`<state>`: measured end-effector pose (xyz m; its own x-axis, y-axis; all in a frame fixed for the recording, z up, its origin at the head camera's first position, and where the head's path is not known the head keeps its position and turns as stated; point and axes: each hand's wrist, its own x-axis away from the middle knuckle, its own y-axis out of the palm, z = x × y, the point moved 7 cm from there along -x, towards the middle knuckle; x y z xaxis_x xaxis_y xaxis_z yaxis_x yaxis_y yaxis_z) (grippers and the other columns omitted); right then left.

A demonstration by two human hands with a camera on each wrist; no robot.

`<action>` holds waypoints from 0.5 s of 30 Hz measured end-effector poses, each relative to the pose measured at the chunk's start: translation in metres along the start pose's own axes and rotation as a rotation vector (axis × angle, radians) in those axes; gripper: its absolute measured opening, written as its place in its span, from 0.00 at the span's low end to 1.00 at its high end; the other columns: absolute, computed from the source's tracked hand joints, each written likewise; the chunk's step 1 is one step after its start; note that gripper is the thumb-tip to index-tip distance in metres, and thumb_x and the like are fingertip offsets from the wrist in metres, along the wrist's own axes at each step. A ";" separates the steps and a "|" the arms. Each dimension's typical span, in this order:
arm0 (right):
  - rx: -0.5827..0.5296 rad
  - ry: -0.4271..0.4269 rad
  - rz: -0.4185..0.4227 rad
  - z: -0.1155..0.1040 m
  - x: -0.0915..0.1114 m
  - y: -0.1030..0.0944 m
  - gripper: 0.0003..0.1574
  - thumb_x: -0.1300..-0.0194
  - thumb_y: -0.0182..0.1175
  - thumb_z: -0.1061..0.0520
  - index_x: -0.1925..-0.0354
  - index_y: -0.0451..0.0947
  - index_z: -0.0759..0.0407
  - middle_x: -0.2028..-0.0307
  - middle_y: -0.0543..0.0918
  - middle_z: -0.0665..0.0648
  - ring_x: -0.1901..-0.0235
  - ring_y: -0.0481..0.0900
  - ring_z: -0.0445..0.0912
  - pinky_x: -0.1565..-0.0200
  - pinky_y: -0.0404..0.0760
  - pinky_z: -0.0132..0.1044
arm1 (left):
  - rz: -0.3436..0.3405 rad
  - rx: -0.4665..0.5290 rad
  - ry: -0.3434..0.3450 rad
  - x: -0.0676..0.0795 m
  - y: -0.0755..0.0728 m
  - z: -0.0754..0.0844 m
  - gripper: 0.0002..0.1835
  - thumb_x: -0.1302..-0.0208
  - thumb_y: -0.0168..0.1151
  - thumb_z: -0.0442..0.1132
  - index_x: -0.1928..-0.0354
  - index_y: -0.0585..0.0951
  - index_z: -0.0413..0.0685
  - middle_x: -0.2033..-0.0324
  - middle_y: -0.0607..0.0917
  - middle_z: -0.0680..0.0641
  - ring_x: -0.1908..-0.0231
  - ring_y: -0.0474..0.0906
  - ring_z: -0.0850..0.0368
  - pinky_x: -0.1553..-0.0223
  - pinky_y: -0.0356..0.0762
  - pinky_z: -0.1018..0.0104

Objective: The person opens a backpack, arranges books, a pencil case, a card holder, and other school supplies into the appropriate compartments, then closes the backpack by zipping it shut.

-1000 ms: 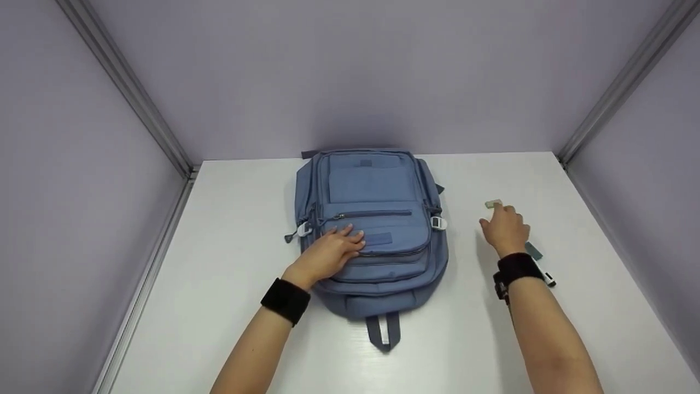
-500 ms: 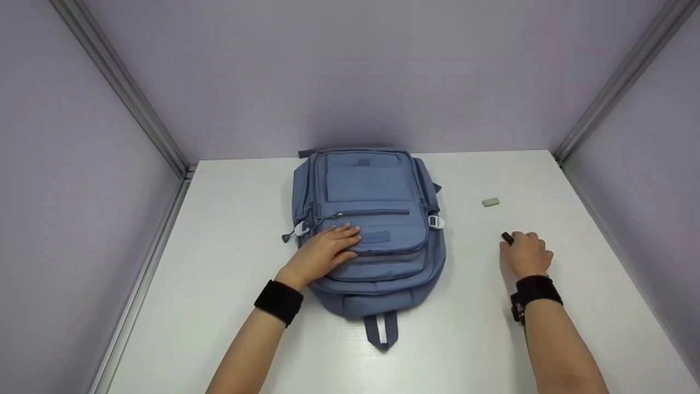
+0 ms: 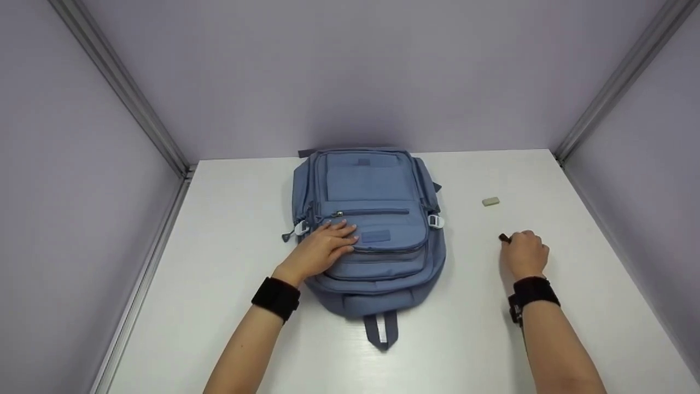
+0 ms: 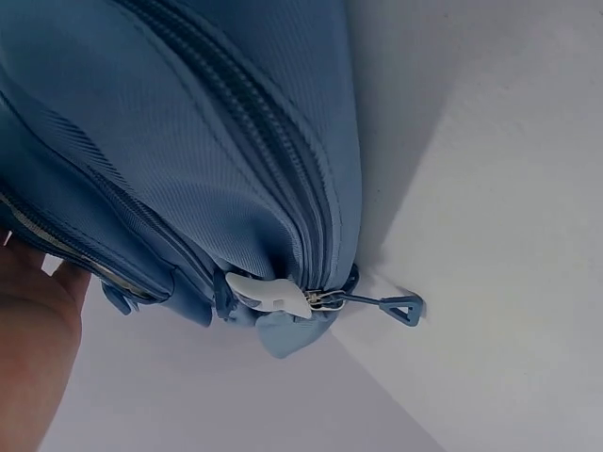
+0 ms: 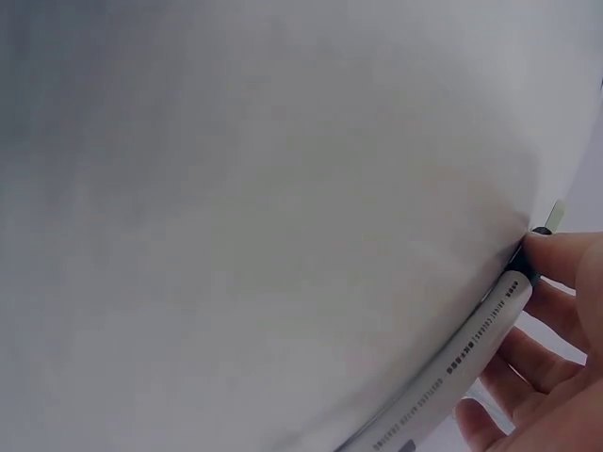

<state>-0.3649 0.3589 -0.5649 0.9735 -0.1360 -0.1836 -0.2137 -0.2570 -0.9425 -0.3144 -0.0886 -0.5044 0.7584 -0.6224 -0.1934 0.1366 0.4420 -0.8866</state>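
In the head view a blue backpack (image 3: 372,180) lies on its back on the white table, its top loop toward me. My left hand (image 3: 320,251) rests on its front pocket, fingers spread near the fabric label. The left wrist view shows the thumb and fingers at a zipper edge (image 4: 80,259). To the right of the bag, my right hand (image 3: 525,254) holds a marker low over the table. Its dark end (image 3: 504,238) pokes out past the thumb in the head view. Up close, the marker's white barrel (image 5: 466,363) carries printed text, and fingertips pinch near its dark end.
A small pale green block (image 3: 491,201) lies on the table (image 3: 470,328) beyond my right hand. White side buckles (image 3: 436,221) and a zipper pull (image 3: 286,237) stick out from the bag. Lilac walls (image 3: 361,71) enclose the table at the back and sides.
My right hand has come back toward me from near the pale block and taken hold of the marker. The dark green rectangle beside it no longer shows. My left hand has stayed on the backpack.
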 end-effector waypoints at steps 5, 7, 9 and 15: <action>0.019 -0.003 -0.027 -0.001 0.000 -0.002 0.16 0.35 0.59 0.62 0.66 0.79 0.80 0.65 0.77 0.76 0.62 0.76 0.71 0.57 0.71 0.65 | 0.050 0.025 -0.055 -0.009 -0.011 -0.001 0.19 0.24 0.50 0.47 0.43 0.82 0.46 0.40 0.79 0.46 0.35 0.69 0.48 0.33 0.59 0.50; 0.034 0.000 -0.042 -0.001 0.000 -0.002 0.17 0.34 0.59 0.62 0.65 0.79 0.81 0.64 0.78 0.76 0.60 0.76 0.71 0.52 0.68 0.66 | 0.087 0.034 -0.086 -0.013 -0.019 -0.001 0.18 0.24 0.49 0.47 0.48 0.84 0.46 0.51 0.85 0.46 0.46 0.79 0.49 0.42 0.71 0.51; 0.051 0.001 -0.059 -0.001 0.000 -0.003 0.17 0.34 0.58 0.62 0.64 0.79 0.81 0.62 0.78 0.77 0.58 0.76 0.72 0.48 0.65 0.67 | 0.121 0.044 -0.116 -0.018 -0.027 0.000 0.17 0.24 0.50 0.47 0.55 0.84 0.45 0.65 0.86 0.45 0.61 0.83 0.50 0.56 0.78 0.53; 0.104 -0.011 -0.083 -0.003 0.000 -0.005 0.18 0.32 0.57 0.61 0.62 0.80 0.81 0.59 0.78 0.77 0.55 0.75 0.72 0.44 0.61 0.68 | 0.142 0.099 -0.203 -0.033 -0.045 -0.004 0.18 0.24 0.50 0.46 0.71 0.77 0.45 0.82 0.68 0.53 0.79 0.67 0.57 0.72 0.68 0.60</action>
<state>-0.3642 0.3572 -0.5594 0.9885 -0.1073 -0.1066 -0.1236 -0.1665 -0.9783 -0.3477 -0.0906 -0.4599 0.8855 -0.4115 -0.2158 0.0738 0.5831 -0.8090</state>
